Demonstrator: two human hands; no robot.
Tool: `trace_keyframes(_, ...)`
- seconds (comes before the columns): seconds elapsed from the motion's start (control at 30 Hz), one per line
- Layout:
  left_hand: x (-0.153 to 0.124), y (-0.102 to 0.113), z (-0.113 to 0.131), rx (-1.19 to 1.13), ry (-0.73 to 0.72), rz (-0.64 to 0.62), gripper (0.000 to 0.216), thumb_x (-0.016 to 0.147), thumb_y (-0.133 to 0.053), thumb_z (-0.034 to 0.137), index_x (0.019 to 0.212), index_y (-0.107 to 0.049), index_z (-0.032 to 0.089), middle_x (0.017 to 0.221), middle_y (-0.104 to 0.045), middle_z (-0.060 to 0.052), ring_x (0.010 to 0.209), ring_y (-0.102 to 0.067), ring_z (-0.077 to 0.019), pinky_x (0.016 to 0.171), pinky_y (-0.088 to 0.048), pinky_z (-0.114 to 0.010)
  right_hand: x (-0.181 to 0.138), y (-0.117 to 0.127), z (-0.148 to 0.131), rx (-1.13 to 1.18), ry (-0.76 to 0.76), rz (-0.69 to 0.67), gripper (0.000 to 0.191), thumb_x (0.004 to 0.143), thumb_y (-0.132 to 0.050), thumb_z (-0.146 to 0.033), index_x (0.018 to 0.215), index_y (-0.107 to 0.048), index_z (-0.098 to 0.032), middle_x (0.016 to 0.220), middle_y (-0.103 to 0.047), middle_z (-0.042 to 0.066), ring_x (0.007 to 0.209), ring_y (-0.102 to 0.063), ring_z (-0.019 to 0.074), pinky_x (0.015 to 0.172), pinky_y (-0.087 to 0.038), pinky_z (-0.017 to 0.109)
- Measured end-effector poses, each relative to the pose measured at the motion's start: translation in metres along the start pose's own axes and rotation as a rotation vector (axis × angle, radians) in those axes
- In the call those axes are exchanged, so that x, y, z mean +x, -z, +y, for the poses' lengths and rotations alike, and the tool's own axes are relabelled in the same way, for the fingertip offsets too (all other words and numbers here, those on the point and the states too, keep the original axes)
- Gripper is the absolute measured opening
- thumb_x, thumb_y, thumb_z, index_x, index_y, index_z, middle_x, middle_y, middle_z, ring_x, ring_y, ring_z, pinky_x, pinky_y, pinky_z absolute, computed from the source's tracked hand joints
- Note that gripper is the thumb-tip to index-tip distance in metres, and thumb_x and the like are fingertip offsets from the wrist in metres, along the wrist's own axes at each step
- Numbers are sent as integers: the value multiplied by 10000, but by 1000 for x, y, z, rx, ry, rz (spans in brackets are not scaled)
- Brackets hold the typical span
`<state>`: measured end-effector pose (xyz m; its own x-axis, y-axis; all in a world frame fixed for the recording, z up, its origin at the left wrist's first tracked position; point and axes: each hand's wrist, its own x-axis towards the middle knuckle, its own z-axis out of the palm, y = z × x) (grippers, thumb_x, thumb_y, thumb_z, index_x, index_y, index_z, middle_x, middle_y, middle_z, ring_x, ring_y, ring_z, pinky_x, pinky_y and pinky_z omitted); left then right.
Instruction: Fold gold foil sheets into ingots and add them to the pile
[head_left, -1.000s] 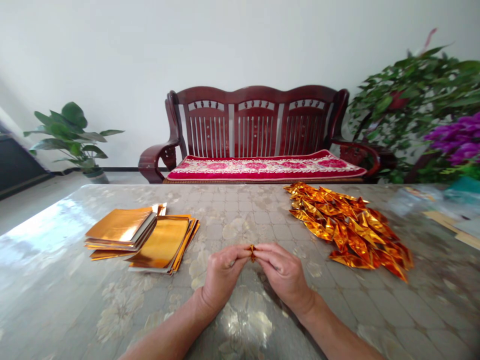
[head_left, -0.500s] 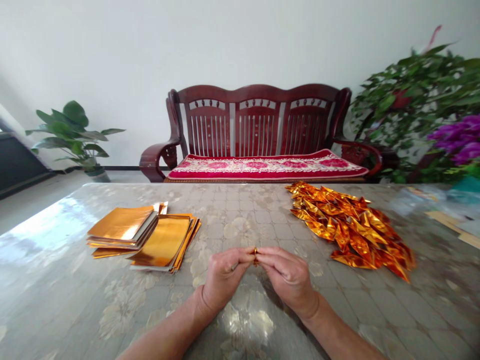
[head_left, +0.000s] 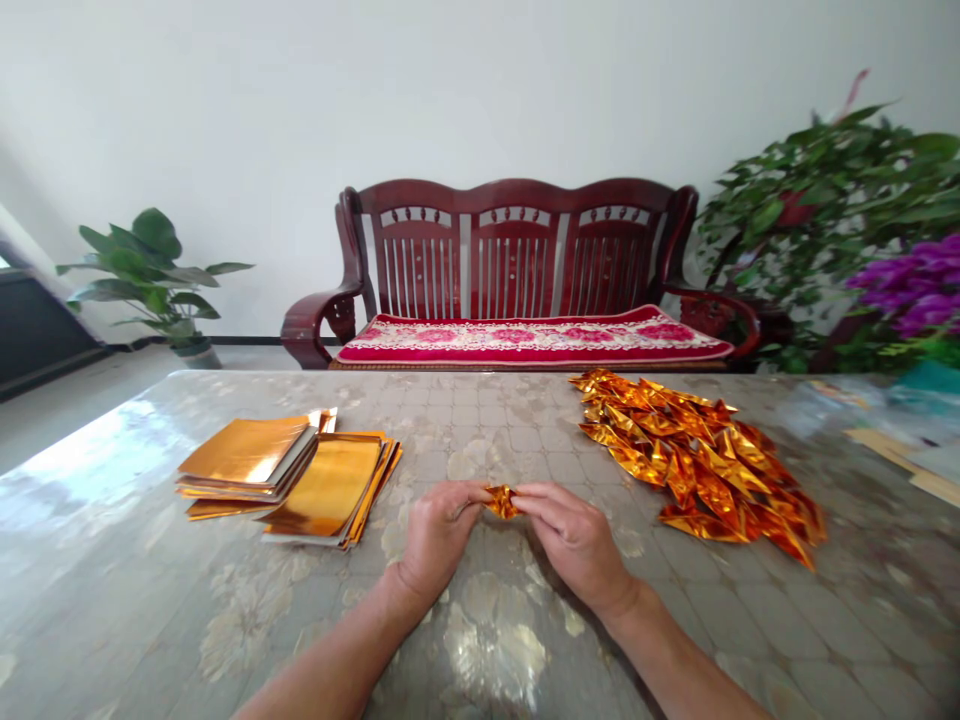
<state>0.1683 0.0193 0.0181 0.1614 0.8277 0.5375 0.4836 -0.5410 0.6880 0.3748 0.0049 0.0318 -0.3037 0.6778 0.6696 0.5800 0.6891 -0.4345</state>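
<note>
Between my two hands is a small folded gold foil paper [head_left: 501, 502], its shiny middle showing in the gap. My left hand [head_left: 442, 525] pinches its left end, thumb and fingers pressed together. On the other end, my right hand [head_left: 574, 540] has a similar closed grip. The fingers cover both tips of the piece. Off to the right lies a heap of folded gold foil pieces [head_left: 697, 455] with pointed ends. Two stacks of flat gold foil sheets, a left stack [head_left: 244, 450] and a right stack [head_left: 330, 485], rest on the table to the left.
The table [head_left: 480, 620] has a glossy clear cover over a floral pattern. Plastic bags [head_left: 832, 400] and tan strips [head_left: 892, 455] lie at its right side. Beyond it stand a dark red wooden bench [head_left: 510, 260], a left potted plant [head_left: 157, 275] and right-hand greenery [head_left: 810, 210].
My hands have drawn slightly apart, and more of the gold foil piece now shows between the fingers. The whole view has shifted a little.
</note>
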Motion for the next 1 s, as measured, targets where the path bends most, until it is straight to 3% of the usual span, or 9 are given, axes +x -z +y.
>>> trace_keyframes(0.3, 2, 1, -5, 54, -44, -89, 213, 871, -585, 77, 874, -710, 250, 876, -734, 1, 851, -683, -143, 791, -527, -240, -2, 4, 8, -41, 30, -80, 276, 931, -528, -121, 1034, -744, -257, 972, -766, 31, 849, -729, 160, 771, -595, 266)
trace_keyframes(0.67, -1, 5, 0, 194, -95, -137, 210, 909, -547, 130, 930, -712, 257, 837, -695, -3, 789, -656, -133, 719, -491, -217, -4, 2, 12, -56, 8, -19, 303, 912, -509, -90, 1030, -740, -246, 959, -769, 30, 848, -732, 156, 771, -601, 264)
trace_keyframes(0.83, 1, 2, 0, 150, -106, -146, 181, 926, -563, 156, 958, -707, 261, 922, -715, -9, 873, -665, -146, 793, -508, -236, -4, -1, 10, -11, -13, -51, 370, 887, -486, -60, 1072, -735, -260, 1036, -762, 27, 922, -727, 162, 836, -597, 284)
trace_keyframes(1.0, 2, 1, 1, 163, -145, -155, 132, 927, -602, 191, 965, -710, 257, 938, -736, -3, 895, -672, -155, 828, -510, -250, -3, 3, 4, 172, -145, -111, 355, 876, -468, -109, 1069, -737, -238, 1118, -745, 37, 1066, -687, 190, 981, -537, 344)
